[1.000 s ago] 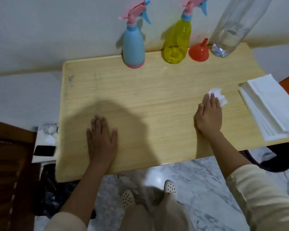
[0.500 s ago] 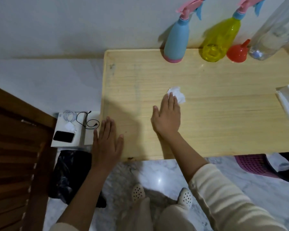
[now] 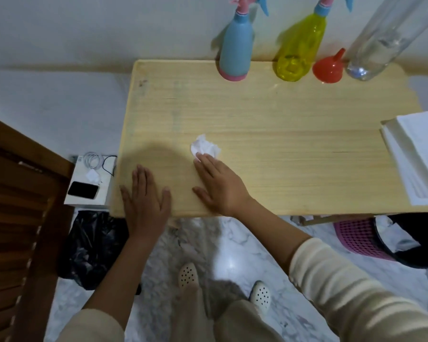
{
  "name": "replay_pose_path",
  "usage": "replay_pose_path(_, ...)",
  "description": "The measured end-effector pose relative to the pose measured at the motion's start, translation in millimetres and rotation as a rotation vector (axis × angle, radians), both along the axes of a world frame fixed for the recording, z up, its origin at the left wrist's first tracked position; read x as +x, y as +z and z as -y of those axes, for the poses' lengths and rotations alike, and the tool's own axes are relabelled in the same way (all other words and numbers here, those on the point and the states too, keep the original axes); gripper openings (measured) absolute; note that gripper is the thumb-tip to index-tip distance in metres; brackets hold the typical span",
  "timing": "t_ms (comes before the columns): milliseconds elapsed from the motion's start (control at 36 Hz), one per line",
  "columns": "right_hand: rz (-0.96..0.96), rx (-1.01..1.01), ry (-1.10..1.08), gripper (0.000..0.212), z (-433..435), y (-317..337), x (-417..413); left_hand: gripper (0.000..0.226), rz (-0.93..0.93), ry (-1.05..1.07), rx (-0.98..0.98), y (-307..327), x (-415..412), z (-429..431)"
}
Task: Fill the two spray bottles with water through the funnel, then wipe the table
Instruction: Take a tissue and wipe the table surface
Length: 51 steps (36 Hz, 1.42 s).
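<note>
Tissue (image 3: 205,146): white, crumpled wad, on the pale wooden table (image 3: 294,114), left of centre, pressed under the straight fingers of the right hand (image 3: 220,186). Left hand (image 3: 146,198): palm down at the near edge, fingers spread, holding nothing. Back edge, left to right: blue spray bottle (image 3: 236,50), yellow spray bottle (image 3: 299,50), red funnel (image 3: 328,69) mouth down, clear bottle (image 3: 386,40).
</note>
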State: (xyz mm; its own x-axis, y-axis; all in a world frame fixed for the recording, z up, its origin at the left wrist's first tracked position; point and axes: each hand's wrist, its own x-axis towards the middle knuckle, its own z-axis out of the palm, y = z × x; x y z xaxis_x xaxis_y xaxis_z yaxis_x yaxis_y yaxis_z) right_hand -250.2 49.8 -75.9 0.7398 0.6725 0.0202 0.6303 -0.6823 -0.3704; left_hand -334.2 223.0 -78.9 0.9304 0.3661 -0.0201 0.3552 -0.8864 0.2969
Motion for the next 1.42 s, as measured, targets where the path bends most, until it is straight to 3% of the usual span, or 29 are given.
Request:
replay_pose_path(111,0.048,-0.149,0.039,0.070,24.6,1.5,-2.4,0.074,-0.021,0.034,0.016,0.2,2.6,38.7)
replay_pose_path(222,0.026,-0.149,-0.004,0.078,67.0,1.1,2.2,0.072,-0.036,0.013,0.030,-0.5,8.9,74.0)
replay_pose_path(417,-0.001,-0.221,-0.341,0.087,197.0,8.1,20.4,0.063,-0.068,0.004,0.024,0.4,23.0,129.3)
replay_pose_path(583,-0.068,-0.172,-0.583,0.072,277.7,12.9,3.3,0.065,-0.065,0.075,0.046,-4.2,28.3,148.5)
replay_pose_path(972,-0.177,0.060,-0.916,0.067,176.5,8.2,-38.4,0.074,-0.064,-0.008,0.030,1.2,24.0,140.4)
replay_pose_path(1167,-0.241,0.246,-0.902,0.071,130.2,15.8,-49.6,0.077,-0.080,-0.103,0.037,3.7,19.4,127.9)
replay_pose_path(1306,-0.050,0.371,-0.842,0.084,176.9,27.8,-45.0,0.085,-0.068,-0.119,0.019,-1.1,16.7,123.6)
replay_pose_path(1417,-0.255,0.240,-0.668,0.108,202.8,28.6,-26.0,0.081,-0.053,-0.122,0.021,-4.8,16.5,123.4)
